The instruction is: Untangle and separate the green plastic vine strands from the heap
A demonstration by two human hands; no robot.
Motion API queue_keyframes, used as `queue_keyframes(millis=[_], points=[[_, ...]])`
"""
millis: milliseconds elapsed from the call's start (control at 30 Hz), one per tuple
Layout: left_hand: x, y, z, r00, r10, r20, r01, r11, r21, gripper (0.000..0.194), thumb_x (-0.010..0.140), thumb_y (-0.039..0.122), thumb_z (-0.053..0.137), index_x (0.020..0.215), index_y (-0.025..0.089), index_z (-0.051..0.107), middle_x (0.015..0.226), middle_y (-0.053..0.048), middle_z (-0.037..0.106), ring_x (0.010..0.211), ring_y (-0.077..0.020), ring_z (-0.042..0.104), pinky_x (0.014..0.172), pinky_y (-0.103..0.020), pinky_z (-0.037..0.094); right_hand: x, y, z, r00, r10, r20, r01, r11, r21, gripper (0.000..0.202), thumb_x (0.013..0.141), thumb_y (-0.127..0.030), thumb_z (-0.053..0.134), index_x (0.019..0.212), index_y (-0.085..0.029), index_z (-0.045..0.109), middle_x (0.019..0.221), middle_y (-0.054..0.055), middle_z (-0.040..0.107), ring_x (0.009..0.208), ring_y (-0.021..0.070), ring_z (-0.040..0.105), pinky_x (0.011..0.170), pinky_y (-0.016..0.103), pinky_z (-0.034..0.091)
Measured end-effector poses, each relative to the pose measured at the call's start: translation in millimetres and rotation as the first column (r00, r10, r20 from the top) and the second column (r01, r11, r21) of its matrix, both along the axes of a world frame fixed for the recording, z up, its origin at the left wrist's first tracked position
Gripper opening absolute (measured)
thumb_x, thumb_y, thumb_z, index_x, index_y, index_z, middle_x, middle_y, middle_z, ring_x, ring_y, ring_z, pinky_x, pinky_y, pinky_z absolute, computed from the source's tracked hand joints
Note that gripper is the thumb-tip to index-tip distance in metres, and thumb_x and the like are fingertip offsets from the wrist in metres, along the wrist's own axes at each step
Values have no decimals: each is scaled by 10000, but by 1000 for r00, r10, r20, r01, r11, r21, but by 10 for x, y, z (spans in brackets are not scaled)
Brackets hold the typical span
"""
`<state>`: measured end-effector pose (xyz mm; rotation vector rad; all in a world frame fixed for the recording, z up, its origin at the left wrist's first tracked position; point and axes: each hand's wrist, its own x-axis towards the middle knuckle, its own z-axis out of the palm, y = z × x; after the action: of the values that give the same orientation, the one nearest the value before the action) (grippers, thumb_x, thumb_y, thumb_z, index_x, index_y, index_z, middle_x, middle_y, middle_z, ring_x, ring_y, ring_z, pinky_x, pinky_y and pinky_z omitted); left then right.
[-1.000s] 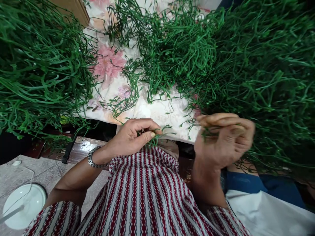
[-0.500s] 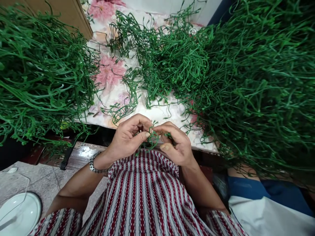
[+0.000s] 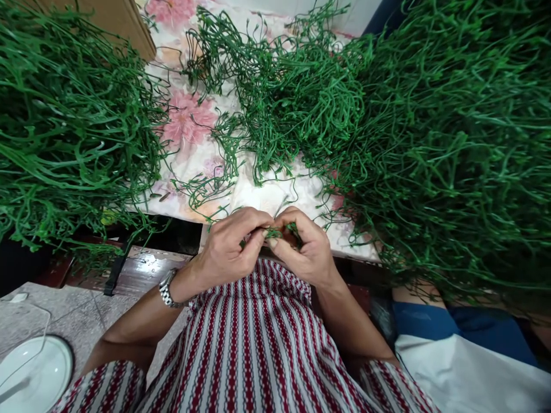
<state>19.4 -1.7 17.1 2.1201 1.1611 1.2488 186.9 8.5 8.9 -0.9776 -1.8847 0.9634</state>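
Note:
My left hand [image 3: 235, 244] and my right hand [image 3: 303, 246] meet at the front edge of the table, thumbs and forefingers pinching a small coil of thin green stems [image 3: 272, 233] between them. Parts of the stems are hidden by the fingers. A metal watch is on my left wrist. Beyond the hands, a loose tangle of curly green stems [image 3: 301, 103] lies on the floral tablecloth [image 3: 187, 120]. A few stray stems [image 3: 206, 192] lie just past my left hand.
A large heap of green stems [image 3: 81, 126] fills the left, and a bigger heap [image 3: 465, 160] the right. A cardboard box [image 3: 129, 26] stands at the back left. A white round object [image 3: 38, 373] is at the lower left. Someone's blue-clad leg [image 3: 422, 321] shows at the lower right.
Both hands have drawn together, with the right fingers and thumb now closed on the stems. The small coil is more covered by the fingers than before. The view has shifted slightly.

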Motion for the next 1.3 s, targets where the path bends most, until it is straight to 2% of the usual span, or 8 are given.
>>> queue_keyframes(millis=[167,267,400,533,733,967,1167,1300], points=[[-67,50,57,985,-172,17,172,974,-147,165,771,61,502,895,152,563,873,-56,604,848,-153,571,733,-282,475,5,-1,46,997,43,66,-54,983,175,127,796,-157,583,894,-177,505,841,32,523,788,141,523,661,271,424],[-108,71,56,970,-244,22,243,951,-190,120,773,73,513,840,154,570,864,-58,584,845,-158,562,719,-287,467,-1,-1,25,994,63,85,-80,974,212,106,815,-193,578,890,-181,505,864,53,524,834,165,520,668,290,431],[-140,67,40,973,-231,8,229,956,-182,143,777,35,490,792,158,560,798,-36,556,782,-140,547,689,-272,445,20,34,9,987,133,86,-144,979,145,129,818,-222,596,898,-172,508,838,42,534,792,146,515,679,278,431],[-143,40,41,971,-218,-100,204,970,-133,136,796,35,474,816,151,541,834,-47,555,819,-146,535,706,-278,434,61,84,19,970,242,3,-242,970,20,218,829,-340,590,933,-157,534,854,44,553,782,138,530,677,267,428],[-109,-1,29,955,-182,-234,161,981,-107,126,812,45,441,805,152,509,847,-57,540,837,-157,520,712,-288,433,56,77,-7,988,139,73,-143,989,48,154,803,-271,633,873,-160,553,819,32,574,763,129,542,685,256,424],[-50,-43,16,934,-192,-301,154,977,-147,117,812,55,430,800,151,496,832,-64,539,814,-167,520,717,-301,445,91,125,-29,974,211,85,-213,977,18,117,841,-270,570,836,-159,534,772,15,549,701,117,524,634,241,412],[-41,-45,-14,932,-147,-331,101,983,-153,96,807,67,441,805,140,504,816,-58,524,803,-170,518,723,-304,443,40,27,-17,954,59,295,-130,965,228,65,863,-147,433,860,-173,492,814,61,495,788,176,489,657,298,418],[-59,-21,-20,949,-169,-266,130,979,-158,78,822,108,479,864,128,542,841,-58,549,816,-161,531,732,-289,447,15,-9,-21,922,-36,387,-95,944,316,38,867,-159,422,861,-175,456,812,67,479,771,185,479,623,302,408]])
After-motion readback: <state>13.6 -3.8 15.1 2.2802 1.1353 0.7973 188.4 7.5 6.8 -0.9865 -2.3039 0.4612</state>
